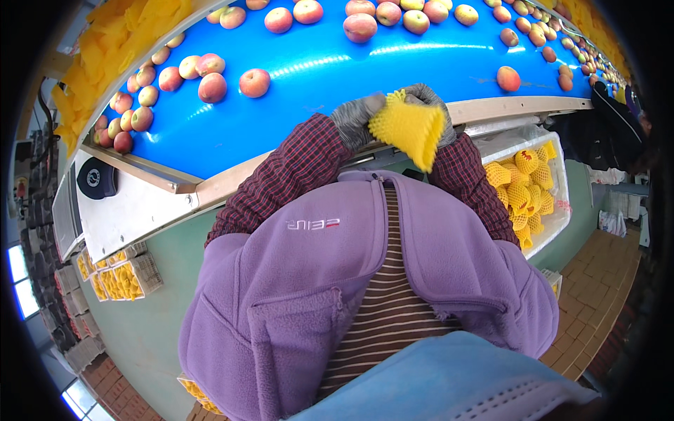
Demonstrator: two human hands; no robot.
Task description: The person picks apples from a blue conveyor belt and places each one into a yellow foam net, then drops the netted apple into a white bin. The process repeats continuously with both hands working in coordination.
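Both hands, in grey knit gloves, are above the wooden edge of a blue conveyor belt (316,58). A yellow foam fruit net (408,126) is between them, its wide end hanging down to the right. My left hand (357,122) grips its left side. My right hand (434,108) holds it from behind and the right, with part of the fingers hidden. Whether an apple is inside the net cannot be seen. The nearest loose apple (255,83) lies on the belt, left of my hands.
Several apples (212,87) cluster at the belt's left end; more spread across the back and right. A white foam box (558,210) of netted apples stands at right. Yellow nets (105,63) fill the upper shelf. A cap (97,178) lies left; a dark-clothed person (605,131) is at right.
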